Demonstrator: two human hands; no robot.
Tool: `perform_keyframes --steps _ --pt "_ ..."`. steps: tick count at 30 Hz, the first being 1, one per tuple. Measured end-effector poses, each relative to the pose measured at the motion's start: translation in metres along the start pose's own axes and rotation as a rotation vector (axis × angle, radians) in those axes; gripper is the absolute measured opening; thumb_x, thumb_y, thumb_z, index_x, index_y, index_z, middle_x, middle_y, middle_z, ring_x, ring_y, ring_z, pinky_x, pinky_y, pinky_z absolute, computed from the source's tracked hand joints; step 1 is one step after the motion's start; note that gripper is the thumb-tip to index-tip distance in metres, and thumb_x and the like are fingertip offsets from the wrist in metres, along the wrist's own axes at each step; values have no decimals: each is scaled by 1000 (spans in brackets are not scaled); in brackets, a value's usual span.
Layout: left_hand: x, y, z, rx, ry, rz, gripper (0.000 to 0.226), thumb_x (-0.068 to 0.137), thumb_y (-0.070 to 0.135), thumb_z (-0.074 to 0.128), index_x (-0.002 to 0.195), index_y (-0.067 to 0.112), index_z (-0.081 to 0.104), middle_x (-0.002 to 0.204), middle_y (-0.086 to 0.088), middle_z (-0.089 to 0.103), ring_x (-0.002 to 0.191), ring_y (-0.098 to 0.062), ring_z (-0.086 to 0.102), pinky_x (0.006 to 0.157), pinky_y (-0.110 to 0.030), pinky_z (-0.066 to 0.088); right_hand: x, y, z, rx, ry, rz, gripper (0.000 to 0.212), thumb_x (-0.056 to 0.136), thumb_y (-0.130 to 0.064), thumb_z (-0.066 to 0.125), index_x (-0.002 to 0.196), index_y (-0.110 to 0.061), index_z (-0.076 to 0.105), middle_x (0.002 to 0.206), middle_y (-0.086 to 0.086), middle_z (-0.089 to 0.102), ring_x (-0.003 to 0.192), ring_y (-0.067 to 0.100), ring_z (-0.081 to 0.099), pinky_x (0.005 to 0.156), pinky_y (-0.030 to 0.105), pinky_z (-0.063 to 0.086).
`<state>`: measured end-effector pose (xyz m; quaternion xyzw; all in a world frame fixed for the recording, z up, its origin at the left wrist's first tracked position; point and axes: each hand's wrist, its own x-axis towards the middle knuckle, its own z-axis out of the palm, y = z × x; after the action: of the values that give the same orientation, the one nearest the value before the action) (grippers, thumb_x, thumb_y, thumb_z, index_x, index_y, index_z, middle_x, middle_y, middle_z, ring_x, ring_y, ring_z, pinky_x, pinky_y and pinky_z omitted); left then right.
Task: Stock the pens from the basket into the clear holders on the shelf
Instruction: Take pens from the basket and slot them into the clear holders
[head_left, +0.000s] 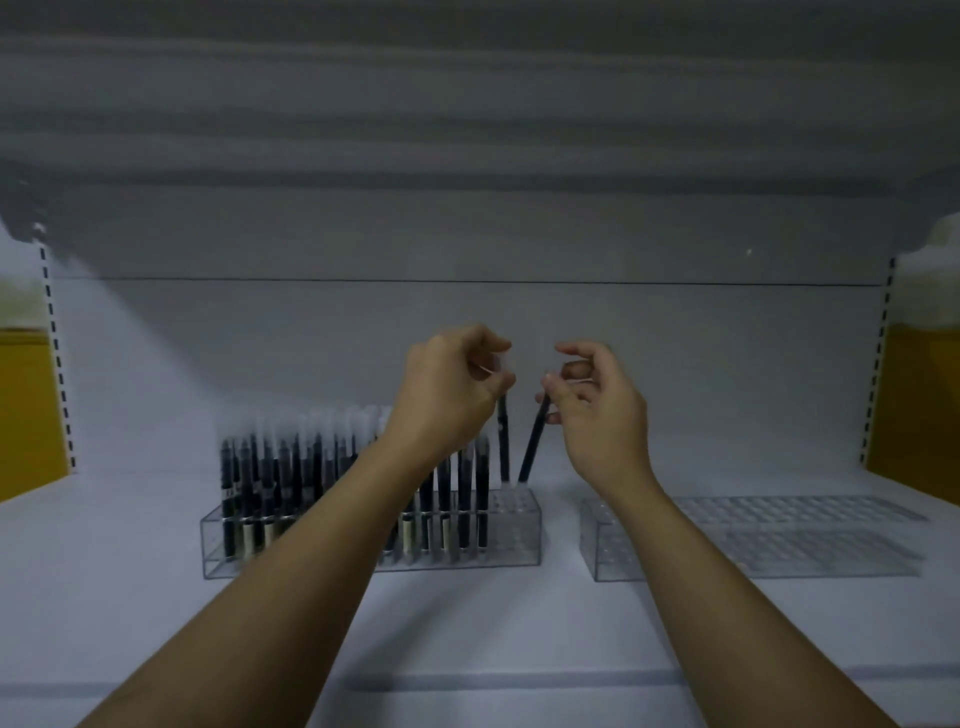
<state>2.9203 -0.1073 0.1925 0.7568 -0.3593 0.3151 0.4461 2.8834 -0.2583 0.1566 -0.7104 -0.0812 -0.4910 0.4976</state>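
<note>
Left hand (451, 391) pinches upright pen (503, 441); right hand (597, 410) pinches tilted pen (534, 448). Both tips at free holes, right end of left holder (524, 530). Straighten tilted pen, lower slowly, let go once seated. Right holder (753, 540) likely next. Basket out of view.

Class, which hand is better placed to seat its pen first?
Probably the left hand: its upright pen stands at free holes of the left holder; the right hand holds a leaning pen.
</note>
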Motion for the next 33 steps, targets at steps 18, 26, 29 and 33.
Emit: perform_keyframes --steps 18,26,29,33 --pt "19 -11 1 171 -147 -71 20 78 20 78 95 15 68 82 1 70 75 -9 66 72 -24 56 -21 24 9 -407 -403 23 38 98 -23 50 132 -39 45 97 -8 62 83 14 63 77 37 55" --pt "11 -10 11 271 -231 -150 15 82 27 74 93 18 70 89 9 66 74 -4 61 58 -10 44 -29 19 8 -509 -478 34 60 97 -13 46 144 -44 25 89 -2 64 69 16 63 69 39 56" --pt "6 -10 16 379 -262 -160 14 81 25 75 94 20 71 91 2 71 79 -13 66 77 -32 57 -28 15 7 -542 -478 52 61 98 -16 47 146 -42 21 93 -1 66 73 18 63 73 41 56" --pt "-3 -5 12 477 -271 -134 32 86 32 70 116 23 66 120 2 66 109 -17 61 105 -40 43 -30 7 5 -580 -434 46 65 98 -20 50 151 -38 16 111 -3 65 89 18 63 83 39 54"
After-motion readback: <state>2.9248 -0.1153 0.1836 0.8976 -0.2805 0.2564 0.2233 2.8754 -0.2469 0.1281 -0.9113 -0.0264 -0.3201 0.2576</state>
